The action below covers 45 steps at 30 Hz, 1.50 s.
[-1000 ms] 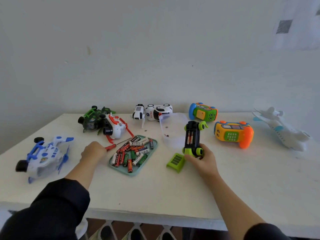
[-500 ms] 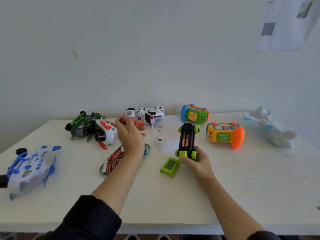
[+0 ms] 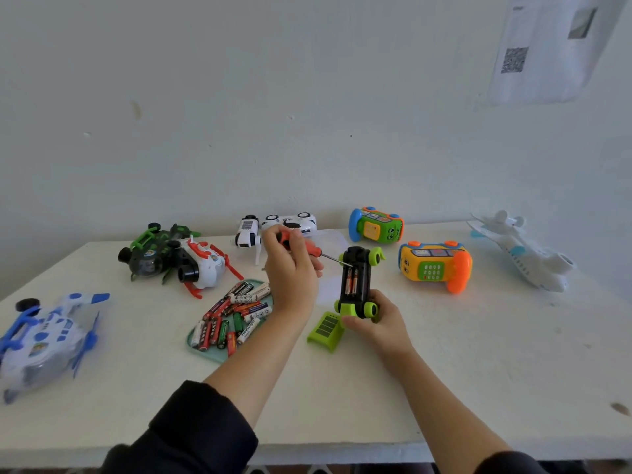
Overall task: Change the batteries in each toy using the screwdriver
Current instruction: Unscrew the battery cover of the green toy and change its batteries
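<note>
Both forearms are bare from wrist to near the elbow. Black sleeves (image 3: pixel 191 429) are pushed up on both arms, the left bunched in soft folds. The left hand (image 3: pixel 290 271) and right hand (image 3: pixel 376 323) wear nothing.

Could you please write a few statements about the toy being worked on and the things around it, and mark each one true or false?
1. The left hand holds the screwdriver. True.
2. The battery bay of the green car is empty. False: two batteries sit in the open bay.
3. The right hand grips the car at its lower end. True.
4. The green cover is fitted on the car. False: it lies on the table, beside the right hand.
5. The tray of batteries lies right of the car. False: it lies to its left.
</note>
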Available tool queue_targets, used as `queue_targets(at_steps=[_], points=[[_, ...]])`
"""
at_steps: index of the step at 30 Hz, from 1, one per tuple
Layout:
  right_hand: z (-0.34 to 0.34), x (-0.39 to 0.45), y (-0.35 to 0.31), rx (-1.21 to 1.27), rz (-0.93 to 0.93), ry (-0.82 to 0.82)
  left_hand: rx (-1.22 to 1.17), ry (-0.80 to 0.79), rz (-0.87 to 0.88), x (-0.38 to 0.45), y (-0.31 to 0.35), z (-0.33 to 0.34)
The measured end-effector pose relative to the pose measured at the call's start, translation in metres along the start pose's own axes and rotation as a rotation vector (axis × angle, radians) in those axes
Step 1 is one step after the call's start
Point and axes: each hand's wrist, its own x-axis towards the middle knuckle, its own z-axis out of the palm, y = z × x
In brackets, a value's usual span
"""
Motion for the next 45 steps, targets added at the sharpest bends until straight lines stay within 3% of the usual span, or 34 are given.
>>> queue_targets(at_steps=[13,21,28,45], points=[[-0.003,0.0,0.001,-0.024,-0.019,-0.039,0.034,-0.015,-0.018,0.01,-0.001,0.011],[-0.002,0.001,0.007,-0.082,-0.033,-0.067,0.305,-0.27,0.102,0.052,0.01,0.026],[-0.002,0.005,0.004,-0.076,-0.02,-0.023,0.174,-0.094,0.154,0.035,0.008,0.02],[-0.002,0.002,0.006,-0.063,-0.037,-0.026,0.196,-0.125,0.315,0.018,-0.004,0.022]])
